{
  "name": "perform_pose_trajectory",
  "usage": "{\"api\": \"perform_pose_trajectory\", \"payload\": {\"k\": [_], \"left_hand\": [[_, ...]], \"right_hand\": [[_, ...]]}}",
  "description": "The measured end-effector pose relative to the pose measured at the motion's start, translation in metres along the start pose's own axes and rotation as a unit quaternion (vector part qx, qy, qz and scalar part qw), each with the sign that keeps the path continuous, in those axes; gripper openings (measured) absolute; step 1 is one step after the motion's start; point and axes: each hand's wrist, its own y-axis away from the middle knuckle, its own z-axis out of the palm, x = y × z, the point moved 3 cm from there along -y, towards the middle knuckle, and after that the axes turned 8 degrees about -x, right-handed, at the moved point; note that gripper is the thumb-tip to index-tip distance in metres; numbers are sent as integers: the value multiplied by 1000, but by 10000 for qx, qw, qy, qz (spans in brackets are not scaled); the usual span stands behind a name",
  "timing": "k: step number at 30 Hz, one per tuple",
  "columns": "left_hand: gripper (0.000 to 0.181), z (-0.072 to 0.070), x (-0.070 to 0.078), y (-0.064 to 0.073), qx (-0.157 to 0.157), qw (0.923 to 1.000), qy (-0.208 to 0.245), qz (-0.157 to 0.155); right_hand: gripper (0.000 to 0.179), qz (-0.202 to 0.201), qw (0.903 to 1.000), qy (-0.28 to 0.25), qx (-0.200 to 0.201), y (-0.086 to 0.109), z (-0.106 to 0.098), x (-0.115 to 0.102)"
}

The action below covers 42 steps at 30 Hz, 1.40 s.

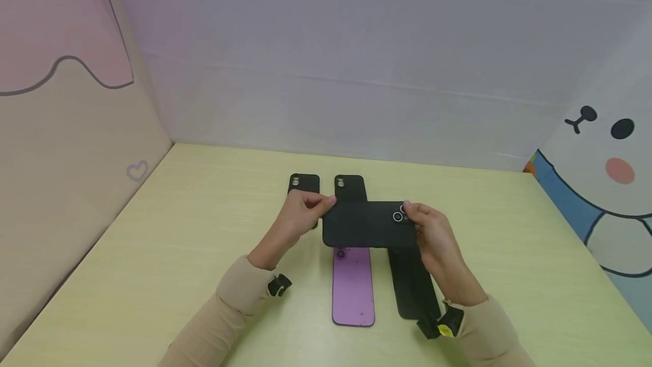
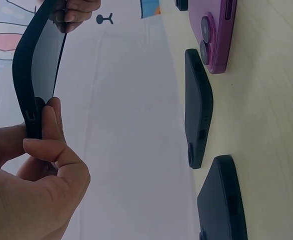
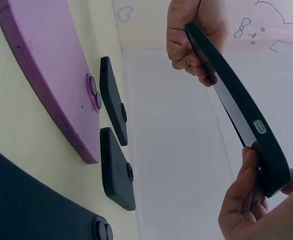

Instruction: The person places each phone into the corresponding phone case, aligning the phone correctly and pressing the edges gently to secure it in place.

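A phone in a black case (image 1: 361, 225) is held sideways above the table between both hands. In the head view its back and ringed lenses face up; a glossy face underneath shows in both wrist views. My left hand (image 1: 299, 217) pinches its left end near the upper corner. My right hand (image 1: 435, 237) grips the lens end, thumb by the lenses and fingers under it. Below lies a purple phone (image 1: 353, 287), its top end partly hidden. To the right, a black phone or case (image 1: 415, 287) lies partly covered by the held phone and right hand.
At the back lie two more black phones or cases, one behind my left hand (image 1: 305, 182) and another (image 1: 350, 187) behind the held phone. The pale yellow table (image 1: 204, 214) meets a light back wall (image 1: 356, 101). Printed side panels (image 1: 618, 242) flank it.
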Motion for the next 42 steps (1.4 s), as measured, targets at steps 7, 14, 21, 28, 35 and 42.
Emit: {"api": "perform_pose_trajectory", "payload": {"k": [7,14,21,28,35,42], "left_hand": [[23,-1,-2,-2,-150,9991,330,-198],[24,-3,-1,-3,-425,9965,680,-242],[24,-3,1,-4,-571,9949,816,-172],[26,-1,1,-4,-833,9919,945,-188],[28,0,0,-5,-907,9902,1035,-255],[32,1,-1,-7,-1127,9880,1014,-290]], "right_hand": [[23,-193,9997,67,-114,-1,1,0],[24,-260,9992,202,-207,-2,2,0],[24,-339,9991,222,-158,1,3,-2],[25,-338,9993,-49,-171,2,1,-4],[25,-273,9985,-416,-229,3,1,-4],[25,-270,9985,-466,7,1,1,-4]]}}
